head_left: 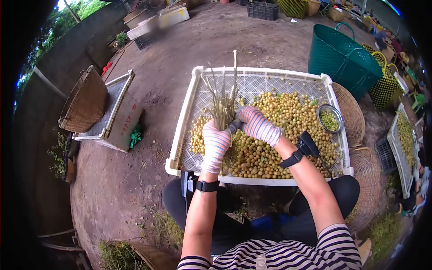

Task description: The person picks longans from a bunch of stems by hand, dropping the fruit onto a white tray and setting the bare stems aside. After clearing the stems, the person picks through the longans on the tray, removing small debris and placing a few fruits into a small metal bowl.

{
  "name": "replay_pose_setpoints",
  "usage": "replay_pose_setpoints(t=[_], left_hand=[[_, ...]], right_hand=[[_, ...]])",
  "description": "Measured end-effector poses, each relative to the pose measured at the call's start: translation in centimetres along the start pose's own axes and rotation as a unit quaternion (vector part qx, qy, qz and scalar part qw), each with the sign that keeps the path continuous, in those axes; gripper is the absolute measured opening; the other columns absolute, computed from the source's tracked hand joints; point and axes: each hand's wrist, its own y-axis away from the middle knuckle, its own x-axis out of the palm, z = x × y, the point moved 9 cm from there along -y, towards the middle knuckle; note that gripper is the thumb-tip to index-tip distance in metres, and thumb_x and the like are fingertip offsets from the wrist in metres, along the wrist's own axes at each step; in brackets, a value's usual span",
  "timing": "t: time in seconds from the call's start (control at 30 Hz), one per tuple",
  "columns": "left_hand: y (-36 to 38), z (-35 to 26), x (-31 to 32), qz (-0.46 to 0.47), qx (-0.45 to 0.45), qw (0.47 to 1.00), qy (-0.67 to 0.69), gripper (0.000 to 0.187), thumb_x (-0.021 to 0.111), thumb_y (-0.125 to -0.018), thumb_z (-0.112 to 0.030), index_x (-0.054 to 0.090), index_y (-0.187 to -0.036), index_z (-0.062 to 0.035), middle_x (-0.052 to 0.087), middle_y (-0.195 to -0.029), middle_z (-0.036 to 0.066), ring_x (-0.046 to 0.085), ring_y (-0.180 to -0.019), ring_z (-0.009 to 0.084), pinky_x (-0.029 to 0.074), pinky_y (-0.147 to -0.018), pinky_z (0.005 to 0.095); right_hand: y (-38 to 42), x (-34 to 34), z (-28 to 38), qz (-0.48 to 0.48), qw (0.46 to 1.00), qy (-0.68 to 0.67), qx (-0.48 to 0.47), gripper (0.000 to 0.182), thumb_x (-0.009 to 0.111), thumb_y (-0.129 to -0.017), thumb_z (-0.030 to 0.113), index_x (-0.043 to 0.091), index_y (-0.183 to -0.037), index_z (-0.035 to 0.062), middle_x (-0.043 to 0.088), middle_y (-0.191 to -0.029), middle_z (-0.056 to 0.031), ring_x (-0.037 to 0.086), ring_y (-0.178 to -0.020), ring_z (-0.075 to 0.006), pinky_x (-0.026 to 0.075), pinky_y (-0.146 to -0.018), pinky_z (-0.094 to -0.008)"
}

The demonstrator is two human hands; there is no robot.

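My left hand (216, 141), in a striped glove with dark fingertips, is closed around a bundle of bare twigs (221, 105) that stands upright above the tray. Against the right side of the bundle, my right hand (258, 123), gloved alike, has its fingers curled in; what they pinch is hidden. Below both hands lies a white mesh tray (265, 71) spread with small round yellow-brown fruits (288, 114). Some stems hang beneath my left hand over the fruit. A metal bowl (330, 119) of greener fruits sits in the tray on the right.
A green woven basket (342, 58) and a yellow-black one (384, 85) stand at the back right. Wicker baskets (364, 180) are beside the tray. To the left, a brown basket (85, 101) rests on a crate. Cut stems (119, 256) lie at the lower left. Another fruit tray (402, 146) is far right.
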Motion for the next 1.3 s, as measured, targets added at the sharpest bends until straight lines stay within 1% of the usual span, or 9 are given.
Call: replay_pose_setpoints(t=[0.1,0.23,0.5,0.8,0.83,0.93,1.07,1.23,1.3], left_hand=[[-0.1,1.6,-0.9,-0.016,-0.017,1.000,-0.008,0.019,0.072,-0.083,0.001,0.070,-0.102,0.0027,0.073,-0.090,0.006,0.063,-0.077,0.0095,0.052,-0.071,0.0254],[0.5,-0.3,-1.6,-0.025,-0.024,0.998,0.046,0.017,0.073,-0.084,-0.004,0.070,-0.100,0.0004,0.070,-0.085,0.004,0.064,-0.073,0.0112,0.053,-0.066,0.0255],[0.9,0.9,-3.1,-0.077,-0.023,0.995,0.061,0.017,0.072,-0.084,-0.001,0.069,-0.101,0.0009,0.070,-0.086,0.006,0.064,-0.072,0.0116,0.054,-0.066,0.0263],[1.2,2.1,-1.1,-0.086,-0.050,0.994,0.036,0.016,0.073,-0.084,-0.003,0.068,-0.098,0.0010,0.068,-0.082,0.006,0.063,-0.067,0.0132,0.053,-0.064,0.0273],[1.2,2.4,-1.0,-0.088,-0.050,0.993,0.060,0.017,0.074,-0.084,-0.003,0.069,-0.100,-0.0002,0.069,-0.085,0.003,0.060,-0.070,0.0085,0.049,-0.065,0.0234],[1.3,2.1,-1.2,-0.100,-0.060,0.991,0.066,0.016,0.073,-0.083,-0.002,0.067,-0.098,0.0013,0.068,-0.082,0.006,0.063,-0.066,0.0145,0.052,-0.064,0.0286],[0.6,1.7,-2.0,-0.099,-0.030,0.992,0.068,0.017,0.073,-0.083,-0.004,0.067,-0.098,0.0012,0.067,-0.081,0.006,0.062,-0.067,0.0144,0.052,-0.064,0.0281],[1.0,1.8,-1.3,-0.103,-0.050,0.990,0.083,0.017,0.072,-0.083,-0.004,0.066,-0.098,0.0010,0.065,-0.080,0.005,0.062,-0.067,0.0156,0.054,-0.064,0.0293],[0.9,1.6,-1.4,-0.105,-0.039,0.991,0.080,0.017,0.072,-0.083,-0.004,0.066,-0.098,0.0012,0.065,-0.081,0.005,0.063,-0.067,0.0159,0.054,-0.064,0.0293]], right_hand=[[0.5,0.0,0.1,-0.016,0.999,-0.049,-0.011,0.021,0.066,-0.085,0.026,0.071,-0.094,0.0076,0.068,-0.084,-0.0149,0.065,-0.083,-0.0349,0.053,-0.076,-0.0414],[0.3,3.2,-1.2,0.043,0.986,-0.160,0.014,0.028,0.065,-0.090,0.035,0.070,-0.102,0.0107,0.069,-0.090,-0.0138,0.065,-0.086,-0.0359,0.052,-0.077,-0.0410],[-0.2,3.7,-2.3,0.078,0.997,-0.010,0.019,0.024,0.061,-0.091,0.033,0.070,-0.108,0.0180,0.071,-0.093,-0.0122,0.067,-0.088,-0.0343,0.053,-0.078,-0.0439],[1.3,3.0,-4.4,0.188,0.961,0.156,0.127,0.019,0.062,-0.088,0.026,0.073,-0.100,0.0162,0.071,-0.082,-0.0104,0.067,-0.082,-0.0332,0.053,-0.074,-0.0443],[1.2,3.4,-4.7,0.156,0.972,0.147,0.098,0.019,0.065,-0.086,0.025,0.073,-0.101,0.0167,0.070,-0.082,-0.0097,0.067,-0.082,-0.0329,0.053,-0.076,-0.0439],[2.0,1.9,-4.6,-0.048,0.995,0.087,-0.011,0.021,0.066,-0.085,0.025,0.073,-0.102,0.0168,0.070,-0.082,-0.0099,0.067,-0.082,-0.0326,0.053,-0.077,-0.0435],[2.7,3.1,-7.1,0.085,0.985,0.128,0.077,0.029,0.068,-0.083,0.020,0.071,-0.111,0.0163,0.070,-0.090,-0.0088,0.067,-0.089,-0.0289,0.051,-0.085,-0.0431],[2.8,2.1,-6.8,0.016,0.986,0.156,0.052,0.033,0.069,-0.084,0.042,0.074,-0.104,0.0156,0.071,-0.088,-0.0091,0.067,-0.085,-0.0280,0.050,-0.082,-0.0440],[2.6,2.2,-7.0,0.120,0.968,0.187,0.113,0.031,0.069,-0.084,0.039,0.074,-0.105,0.0162,0.071,-0.089,-0.0094,0.067,-0.087,-0.0278,0.049,-0.084,-0.0451]])
